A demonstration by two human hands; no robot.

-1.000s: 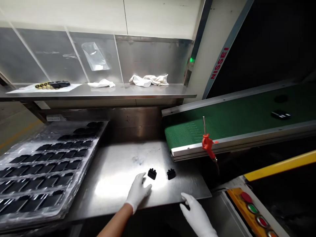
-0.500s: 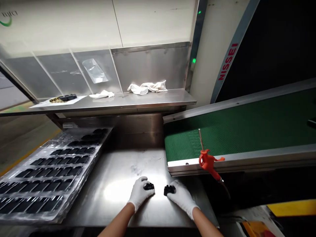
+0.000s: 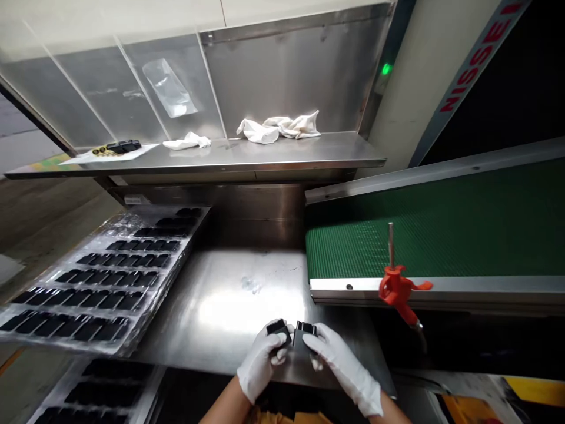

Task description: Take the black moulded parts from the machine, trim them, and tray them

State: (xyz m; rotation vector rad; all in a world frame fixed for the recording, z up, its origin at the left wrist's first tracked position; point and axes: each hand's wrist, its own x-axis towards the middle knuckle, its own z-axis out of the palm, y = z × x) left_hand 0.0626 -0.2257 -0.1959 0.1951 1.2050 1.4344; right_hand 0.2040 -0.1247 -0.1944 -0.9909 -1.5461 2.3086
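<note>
My left hand (image 3: pixel 263 359), in a white glove, is closed around a small black part (image 3: pixel 279 331) near the front edge of the steel table (image 3: pixel 198 321). Just beside it, my right hand (image 3: pixel 338 356), also gloved, grips another black part (image 3: pixel 304 334) with the thumb on its face. The two parts are held close together, tilted up toward the camera. To the left lies a clear plastic tray (image 3: pixel 129 346) with rows of similar black parts.
A green conveyor (image 3: pixel 432 229) slopes up at the right, with a red air gun (image 3: pixel 399 291) at its near rail. White cloths (image 3: pixel 291 125) lie on the steel shelf (image 3: pixel 265 159) at the back. A second tray (image 3: pixel 152 383) sits lower left.
Both hands have come closer together and nearer my body, and the black parts are turned to show longer faces. The view has tilted down, bringing the lower tray into sight.
</note>
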